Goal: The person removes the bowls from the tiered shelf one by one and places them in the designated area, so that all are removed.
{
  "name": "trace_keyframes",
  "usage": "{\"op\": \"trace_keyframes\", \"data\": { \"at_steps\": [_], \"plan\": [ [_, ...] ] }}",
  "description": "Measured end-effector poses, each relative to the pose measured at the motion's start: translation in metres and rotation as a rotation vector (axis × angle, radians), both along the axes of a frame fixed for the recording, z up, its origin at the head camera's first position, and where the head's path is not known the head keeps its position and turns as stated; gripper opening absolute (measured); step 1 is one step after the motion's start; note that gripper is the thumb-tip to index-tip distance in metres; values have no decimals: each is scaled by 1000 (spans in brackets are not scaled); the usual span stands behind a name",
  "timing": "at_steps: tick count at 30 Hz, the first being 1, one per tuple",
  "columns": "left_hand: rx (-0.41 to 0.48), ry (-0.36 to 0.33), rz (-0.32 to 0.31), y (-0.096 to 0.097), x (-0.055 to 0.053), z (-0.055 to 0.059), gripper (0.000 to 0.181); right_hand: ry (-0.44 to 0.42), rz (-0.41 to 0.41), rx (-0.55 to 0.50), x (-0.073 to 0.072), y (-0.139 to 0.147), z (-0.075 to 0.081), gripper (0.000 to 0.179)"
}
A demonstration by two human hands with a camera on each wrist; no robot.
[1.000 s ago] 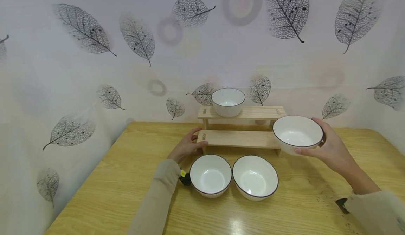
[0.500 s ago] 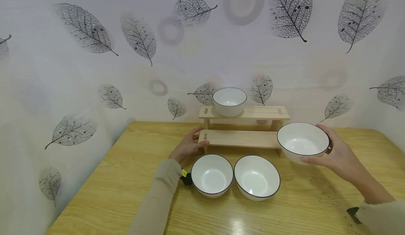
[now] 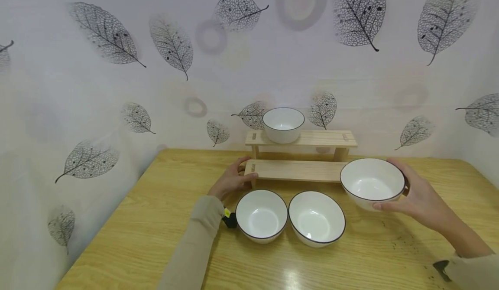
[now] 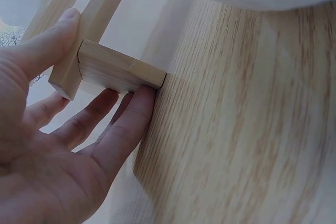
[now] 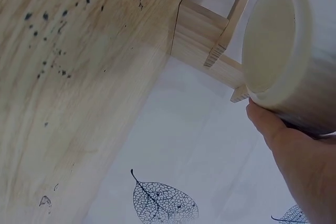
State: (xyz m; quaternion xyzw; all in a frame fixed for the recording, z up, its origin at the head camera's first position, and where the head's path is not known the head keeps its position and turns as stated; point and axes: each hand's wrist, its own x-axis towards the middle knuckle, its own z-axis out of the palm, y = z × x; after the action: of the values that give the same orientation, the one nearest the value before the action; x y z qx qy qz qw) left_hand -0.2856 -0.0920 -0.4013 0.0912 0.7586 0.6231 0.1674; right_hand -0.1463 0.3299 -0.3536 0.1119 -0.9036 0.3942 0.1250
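Note:
A white bowl point(image 3: 372, 181) with a dark rim is held in my right hand point(image 3: 421, 199), off the right end of a two-tier wooden stand point(image 3: 296, 170). The right wrist view shows that bowl's underside point(image 5: 270, 40) raised above the table. My left hand point(image 3: 233, 179) grips the left end of the stand's lower tier. In the left wrist view the thumb lies on the board and the fingers touch the side leg point(image 4: 118, 66). Another white bowl point(image 3: 283, 126) sits on the upper tier, left of its middle. Two more, a left bowl point(image 3: 261, 216) and a right bowl point(image 3: 316, 219), stand side by side before the stand.
The wood-grain table point(image 3: 156, 229) carries everything. A leaf-patterned cloth point(image 3: 167, 103) hangs behind it and along the left side. Dark specks point(image 5: 58, 35) mark the tabletop on the right. A black strap piece point(image 3: 230, 219) shows by the left wrist, close to the left bowl.
My right hand has lowered the bowl and shifted it slightly right, beside the lower tier's end. The left hand and the other bowls keep their places; the view has shifted slightly.

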Motion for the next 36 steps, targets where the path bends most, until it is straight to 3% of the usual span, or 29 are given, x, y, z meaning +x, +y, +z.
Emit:
{"op": "trace_keyframes", "data": {
  "at_steps": [8,23,36],
  "plan": [
    [-12,0,3,0,1,2,69,-48,0,61,5,3,-4,111],
    [13,-5,5,1,1,0,69,-11,77,81,12,12,-15,110],
    [18,8,8,0,2,2,69,-81,94,154,16,15,-22,110]
  ]
}}
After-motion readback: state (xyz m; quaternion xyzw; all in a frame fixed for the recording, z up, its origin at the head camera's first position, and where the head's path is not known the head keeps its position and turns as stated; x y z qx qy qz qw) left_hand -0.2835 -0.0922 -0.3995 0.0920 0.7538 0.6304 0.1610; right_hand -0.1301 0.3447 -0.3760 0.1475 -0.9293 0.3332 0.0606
